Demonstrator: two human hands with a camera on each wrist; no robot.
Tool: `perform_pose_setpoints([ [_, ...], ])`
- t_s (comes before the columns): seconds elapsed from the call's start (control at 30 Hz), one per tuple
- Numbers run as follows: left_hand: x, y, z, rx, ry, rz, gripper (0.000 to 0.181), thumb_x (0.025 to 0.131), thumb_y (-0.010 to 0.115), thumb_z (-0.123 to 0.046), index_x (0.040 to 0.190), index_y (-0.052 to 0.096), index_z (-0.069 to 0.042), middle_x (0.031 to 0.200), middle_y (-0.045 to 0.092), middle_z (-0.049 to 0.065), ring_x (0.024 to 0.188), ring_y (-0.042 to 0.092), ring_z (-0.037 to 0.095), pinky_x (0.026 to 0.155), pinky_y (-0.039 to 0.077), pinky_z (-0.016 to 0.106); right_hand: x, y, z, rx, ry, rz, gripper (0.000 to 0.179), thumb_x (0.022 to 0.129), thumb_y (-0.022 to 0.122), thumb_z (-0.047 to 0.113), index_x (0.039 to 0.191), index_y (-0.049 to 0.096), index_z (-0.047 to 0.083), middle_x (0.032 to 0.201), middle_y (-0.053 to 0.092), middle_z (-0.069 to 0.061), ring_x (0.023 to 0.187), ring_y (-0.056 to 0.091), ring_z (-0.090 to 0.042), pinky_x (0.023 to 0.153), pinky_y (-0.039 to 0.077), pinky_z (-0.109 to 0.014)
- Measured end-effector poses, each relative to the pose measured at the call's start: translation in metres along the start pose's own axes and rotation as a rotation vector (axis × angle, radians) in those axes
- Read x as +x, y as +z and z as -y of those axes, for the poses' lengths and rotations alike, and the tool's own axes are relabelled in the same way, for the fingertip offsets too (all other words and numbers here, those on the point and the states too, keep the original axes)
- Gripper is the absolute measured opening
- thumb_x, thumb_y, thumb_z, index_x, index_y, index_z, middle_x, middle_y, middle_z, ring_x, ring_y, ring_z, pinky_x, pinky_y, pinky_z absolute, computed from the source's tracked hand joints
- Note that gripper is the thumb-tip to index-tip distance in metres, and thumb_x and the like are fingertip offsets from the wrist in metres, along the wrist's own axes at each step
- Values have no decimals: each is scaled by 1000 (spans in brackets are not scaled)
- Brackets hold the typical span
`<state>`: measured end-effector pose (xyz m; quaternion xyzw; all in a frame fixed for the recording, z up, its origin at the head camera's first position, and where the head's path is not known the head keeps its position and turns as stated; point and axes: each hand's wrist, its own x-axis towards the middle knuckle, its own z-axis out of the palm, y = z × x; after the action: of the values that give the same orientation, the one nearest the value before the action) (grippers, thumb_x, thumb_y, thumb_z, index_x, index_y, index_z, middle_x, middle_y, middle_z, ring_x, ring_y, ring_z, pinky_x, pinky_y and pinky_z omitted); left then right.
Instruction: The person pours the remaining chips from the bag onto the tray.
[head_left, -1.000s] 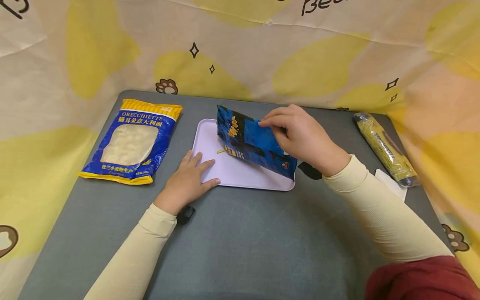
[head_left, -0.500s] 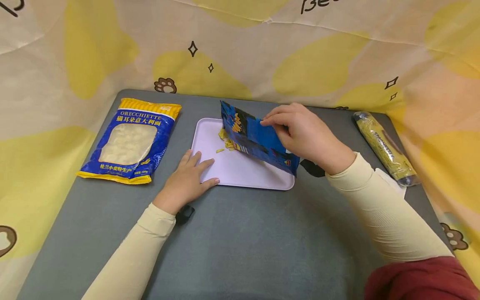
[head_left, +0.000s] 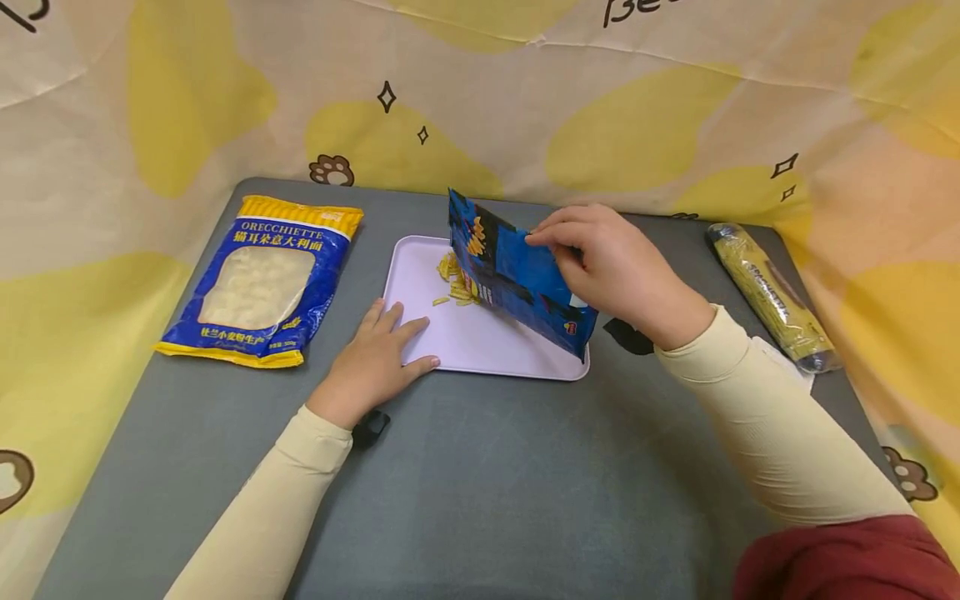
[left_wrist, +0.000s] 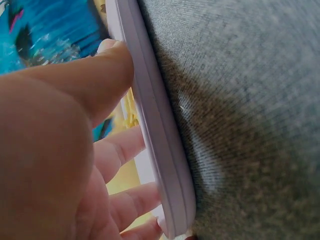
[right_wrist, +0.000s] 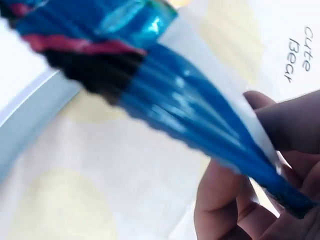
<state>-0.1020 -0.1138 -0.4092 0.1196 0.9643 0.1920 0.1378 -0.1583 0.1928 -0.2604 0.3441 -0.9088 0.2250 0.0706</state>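
A blue and black snack bag [head_left: 517, 279] is tilted over the pale lilac tray [head_left: 495, 365], its left end raised off it. My right hand [head_left: 611, 267] pinches the bag's upper edge; in the right wrist view the blue bag [right_wrist: 185, 112] runs down between thumb and fingers. Several yellow stick-shaped snacks [head_left: 459, 289] lie in a small heap on the tray beneath the bag's left end, partly covered by it. At the tray's front left corner rests my left hand [head_left: 375, 362], fingers spread; the left wrist view has its thumb and fingertips touching the rim [left_wrist: 160, 135].
A blue and yellow bag of orecchiette [head_left: 258, 283] lies flat on the left of the grey table [head_left: 510, 483]. On the right is a pack of spaghetti [head_left: 772, 296], with a white piece [head_left: 783, 364] beside it. A patterned cloth [head_left: 480, 100] hangs behind the table.
The snack bag's left end has risen and shifted right in my right hand. Where one yellow piece showed, a small heap now lies on the tray. My left hand has stayed in place.
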Motion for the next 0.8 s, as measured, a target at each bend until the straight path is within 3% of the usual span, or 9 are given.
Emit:
perform_pose_setpoints([
  [0.07,0,0,0,-1,1,0,71,101,70,-50,159,52,-14,170,28,25,160,7,47,115,29,73,-1,-3,0,-9,25,-14,31,103,58,-1,123,80,6,125,73,-7,102,63,-25,80,50,-37],
  [0.2,1,0,-1,0,-11,12,71,101,70,-50,159,51,-14,171,26,24,160,6,47,114,29,74,-4,-20,7,3,57,-117,29,104,59,2,123,81,9,128,74,-5,95,58,-25,72,42,-38],
  [0.3,1,0,-2,-1,-11,11,71,101,70,-50,159,51,-15,171,27,24,160,6,47,114,29,74,-3,-20,7,-15,40,-74,30,104,57,1,122,81,7,127,73,-6,103,60,-24,78,45,-37],
  [0.4,1,0,-1,-3,-9,9,71,101,70,-50,159,51,-15,171,27,24,160,6,46,114,29,74,-2,-16,5,-20,35,-33,31,103,55,0,122,80,6,126,73,-7,98,61,-24,76,46,-38],
  [0.53,1,0,0,-9,-11,13,72,101,69,-51,160,50,-15,171,25,24,160,4,45,115,28,74,-3,-20,7,4,58,-89,30,104,58,2,122,81,8,126,74,-5,91,57,-22,70,42,-36],
  [0.7,1,1,1,-9,-14,19,71,101,69,-51,160,50,-15,171,25,24,160,4,46,114,29,74,-2,-18,8,3,60,-60,31,103,56,3,121,81,9,125,74,-3,77,54,-18,61,39,-30],
  [0.8,1,1,1,-12,-11,13,72,101,69,-51,160,50,-16,171,25,23,160,5,45,114,29,74,-4,-20,8,6,68,-114,30,103,58,3,118,83,11,123,76,-1,81,56,-18,61,39,-29],
])
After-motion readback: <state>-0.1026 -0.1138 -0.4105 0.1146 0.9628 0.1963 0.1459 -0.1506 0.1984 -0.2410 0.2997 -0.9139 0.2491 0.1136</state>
